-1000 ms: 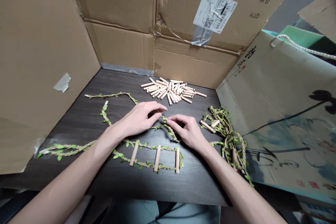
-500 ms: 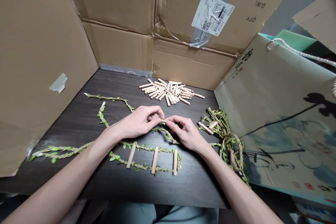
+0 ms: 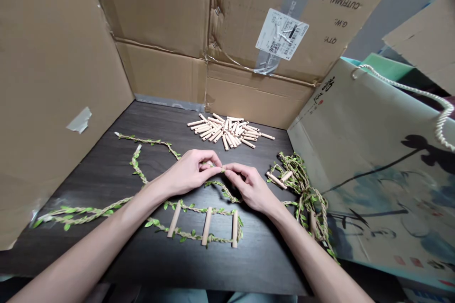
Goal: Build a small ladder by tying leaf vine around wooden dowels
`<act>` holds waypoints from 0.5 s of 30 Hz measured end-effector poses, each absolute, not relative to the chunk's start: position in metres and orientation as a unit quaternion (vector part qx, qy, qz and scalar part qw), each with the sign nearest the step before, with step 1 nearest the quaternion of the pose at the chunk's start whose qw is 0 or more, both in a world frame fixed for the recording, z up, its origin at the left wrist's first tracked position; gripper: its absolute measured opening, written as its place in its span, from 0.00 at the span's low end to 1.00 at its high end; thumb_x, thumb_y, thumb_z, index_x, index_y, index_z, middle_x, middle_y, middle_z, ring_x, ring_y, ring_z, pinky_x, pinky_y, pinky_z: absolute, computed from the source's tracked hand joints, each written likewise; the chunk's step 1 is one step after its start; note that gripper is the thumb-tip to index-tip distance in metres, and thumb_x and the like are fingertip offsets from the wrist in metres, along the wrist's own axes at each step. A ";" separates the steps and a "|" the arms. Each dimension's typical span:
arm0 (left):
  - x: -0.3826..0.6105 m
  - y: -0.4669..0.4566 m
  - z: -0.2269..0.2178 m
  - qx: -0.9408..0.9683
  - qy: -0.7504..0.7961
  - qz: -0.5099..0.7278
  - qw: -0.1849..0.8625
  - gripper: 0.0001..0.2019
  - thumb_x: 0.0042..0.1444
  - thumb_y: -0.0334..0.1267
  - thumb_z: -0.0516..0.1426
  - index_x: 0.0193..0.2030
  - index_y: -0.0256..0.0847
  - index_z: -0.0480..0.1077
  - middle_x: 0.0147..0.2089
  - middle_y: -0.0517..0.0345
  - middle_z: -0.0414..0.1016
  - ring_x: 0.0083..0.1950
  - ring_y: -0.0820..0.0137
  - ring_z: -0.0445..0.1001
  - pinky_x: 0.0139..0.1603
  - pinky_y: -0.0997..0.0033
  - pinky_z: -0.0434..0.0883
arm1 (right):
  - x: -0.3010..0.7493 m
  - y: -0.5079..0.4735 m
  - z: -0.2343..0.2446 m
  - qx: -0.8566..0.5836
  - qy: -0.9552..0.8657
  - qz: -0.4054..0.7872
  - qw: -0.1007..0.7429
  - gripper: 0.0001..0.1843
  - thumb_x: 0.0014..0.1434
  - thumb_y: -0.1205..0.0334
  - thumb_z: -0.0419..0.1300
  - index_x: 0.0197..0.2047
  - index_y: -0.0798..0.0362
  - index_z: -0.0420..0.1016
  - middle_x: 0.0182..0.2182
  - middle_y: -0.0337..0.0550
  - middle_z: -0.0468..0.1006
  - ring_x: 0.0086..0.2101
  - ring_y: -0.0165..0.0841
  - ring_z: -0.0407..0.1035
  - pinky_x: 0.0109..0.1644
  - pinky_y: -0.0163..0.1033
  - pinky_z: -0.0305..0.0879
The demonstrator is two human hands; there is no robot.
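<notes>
My left hand and my right hand meet above the dark table, their fingertips pinching a twisted jute strand with green leaves at about the same spot. Below them lies a ladder of two such strands with wooden dowel rungs, several of them visible. A pile of loose wooden dowels lies beyond my hands. To my right sits a tangled bundle of leaf strand with dowels tied in. Another strand curves away to the left.
The dark wood table is walled by brown cardboard panels at the back and left. A paper bag with an ink painting and a rope handle stands along the right side.
My hands have drawn closer, with their fingertips now meeting on the strand. The whole scene sits lower in the picture and has shifted slightly left as my head moved.
</notes>
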State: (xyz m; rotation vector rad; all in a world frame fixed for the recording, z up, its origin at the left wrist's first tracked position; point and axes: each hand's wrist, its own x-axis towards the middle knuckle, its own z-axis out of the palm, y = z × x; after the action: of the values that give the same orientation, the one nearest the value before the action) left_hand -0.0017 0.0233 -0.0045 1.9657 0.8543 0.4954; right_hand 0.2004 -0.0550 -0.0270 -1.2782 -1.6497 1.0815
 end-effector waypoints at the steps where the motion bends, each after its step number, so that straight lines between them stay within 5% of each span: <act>1: -0.001 0.023 -0.005 0.796 0.349 0.206 0.450 0.15 0.63 0.48 0.59 0.38 0.36 0.76 0.22 0.69 0.53 0.25 0.77 0.50 0.27 0.76 0.51 | 0.200 -0.055 -0.027 -0.502 -0.649 0.422 0.385 0.21 0.73 0.48 0.55 0.50 0.54 0.83 0.35 0.39 0.78 0.29 0.28 0.59 0.33 0.35 0.54; 15: -0.009 0.026 -0.003 0.843 0.334 0.199 0.370 0.14 0.65 0.46 0.57 0.42 0.39 0.79 0.24 0.66 0.57 0.26 0.75 0.56 0.28 0.74 0.54 | 0.198 -0.055 -0.031 -0.501 -0.686 0.335 0.408 0.15 0.73 0.57 0.55 0.49 0.53 0.83 0.40 0.44 0.84 0.40 0.34 0.75 0.48 0.36 0.67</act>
State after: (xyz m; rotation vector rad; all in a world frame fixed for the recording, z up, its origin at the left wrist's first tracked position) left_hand -0.0086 0.0258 -0.0026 2.1637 0.8576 0.5111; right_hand 0.1981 -0.0545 -0.0306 -1.2631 -1.7290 0.8454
